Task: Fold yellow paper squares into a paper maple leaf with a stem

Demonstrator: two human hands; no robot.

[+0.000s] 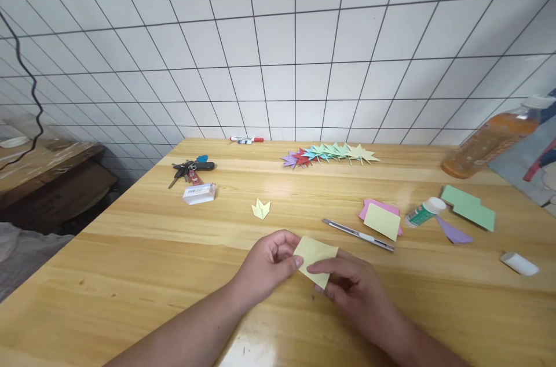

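Note:
Both hands hold one square of yellow paper [313,251] between them, a little above the wooden table. My left hand [275,263] pinches its left edge, thumb on top. At the right, my right hand [356,289] grips the lower right part, its index finger lying across the face and the thumb beneath. A folded yellow paper piece [261,209] with pointed tips lies beyond my left hand. More square sheets, a yellow one [382,221] over pink ones [366,206], rest past my right hand, beside a utility knife [358,234].
Along the wall lies a row of folded coloured paper pieces [332,151], with a marker [247,139] to its left. Keys [191,168] and a small white box [199,193] are at left. A glue stick [425,212], green paper [469,208], purple paper [453,231], white cap [519,263] and bottle [489,141] stand or lie right.

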